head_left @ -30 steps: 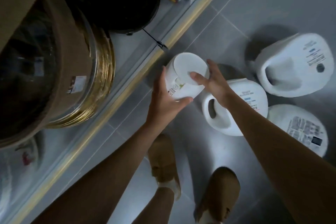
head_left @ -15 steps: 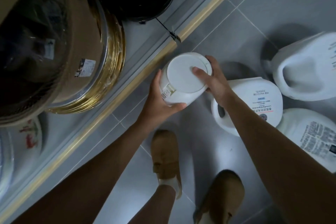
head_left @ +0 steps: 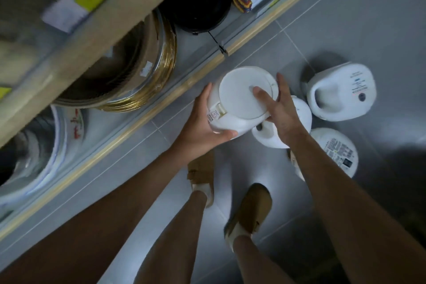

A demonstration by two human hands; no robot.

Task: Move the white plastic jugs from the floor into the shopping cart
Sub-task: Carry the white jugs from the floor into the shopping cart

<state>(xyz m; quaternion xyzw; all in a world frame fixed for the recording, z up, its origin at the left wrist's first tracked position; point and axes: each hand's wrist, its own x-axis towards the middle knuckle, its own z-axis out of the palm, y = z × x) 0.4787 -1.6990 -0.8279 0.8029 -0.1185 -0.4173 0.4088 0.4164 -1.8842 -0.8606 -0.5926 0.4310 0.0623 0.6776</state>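
In the head view, looking straight down, both hands clasp one white plastic jug [head_left: 239, 99], which is off the floor [head_left: 350, 18] with its flat base turned up toward the camera. The left hand [head_left: 202, 127] cups the jug's left side, fingers curled along the wall and the thumb hooked under the near edge beside a small printed label. The right hand [head_left: 280, 113] is clamped on the opposite side, its thumb pressed flat on the base and its fingers wrapped over the right rim.

Three more white jugs lie on the grey tiled floor to the right of the held one. The second jug [head_left: 300, 113] is partly hidden beneath the right hand. The third jug [head_left: 343, 92] lies farther right, showing its handle hollow and a label. The fourth jug [head_left: 338, 150] lies nearest, just beside the right forearm, its printed label facing up.

To the left runs a low shelf [head_left: 143, 120] carrying gold-rimmed round trays [head_left: 159, 76] and a black round pan [head_left: 200, 7]. Two tan shoes [head_left: 252, 205] stand on the tiles below the jugs.
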